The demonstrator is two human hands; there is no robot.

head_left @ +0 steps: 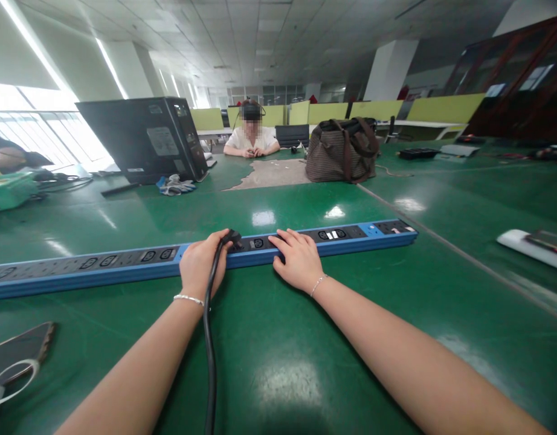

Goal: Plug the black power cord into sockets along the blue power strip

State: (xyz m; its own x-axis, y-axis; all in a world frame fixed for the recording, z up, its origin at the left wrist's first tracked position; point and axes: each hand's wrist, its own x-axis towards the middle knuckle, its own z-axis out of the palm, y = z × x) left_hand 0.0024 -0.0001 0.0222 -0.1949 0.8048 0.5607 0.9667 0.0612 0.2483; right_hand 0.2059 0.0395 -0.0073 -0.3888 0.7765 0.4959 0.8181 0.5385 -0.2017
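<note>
Across the green table lies a long blue and black power strip with several sockets in its top face. My left hand is closed on a black plug, which is held at the strip's sockets; whether its pins are inside one I cannot tell. From the plug a thick black cable runs over my left wrist and down towards me. My right hand rests on the strip to the right of the plug, fingers spread over its top and thumb at the near side.
A black computer case stands at the back left, with gloves beside it. A brown bag sits at the back middle. Opposite, a person rests both arms on the table. A phone lies at the near left, a green basket farther back.
</note>
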